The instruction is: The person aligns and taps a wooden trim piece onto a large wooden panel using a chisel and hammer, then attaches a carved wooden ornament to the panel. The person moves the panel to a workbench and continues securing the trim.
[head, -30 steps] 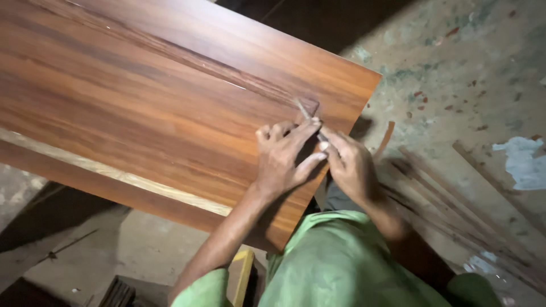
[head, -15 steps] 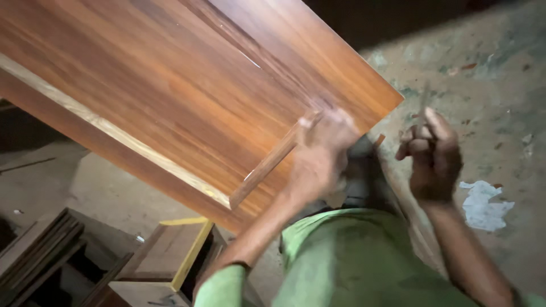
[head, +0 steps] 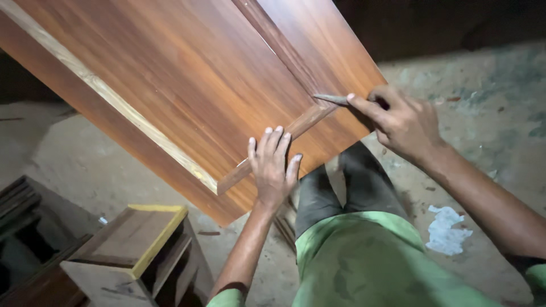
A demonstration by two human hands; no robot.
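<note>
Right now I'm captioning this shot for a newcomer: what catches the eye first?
A big reddish-brown wooden panel fills the upper left. The left hand presses flat on a thin wooden strip near the panel's lower edge, while the right hand holds a small pointed tool at the strip's corner joint.

A small wooden stool with a yellow-edged top (head: pixel 133 241) stands on the dusty concrete floor (head: pixel 483 113); a crumpled white scrap (head: pixel 446 228) lies well right of the stool.
</note>
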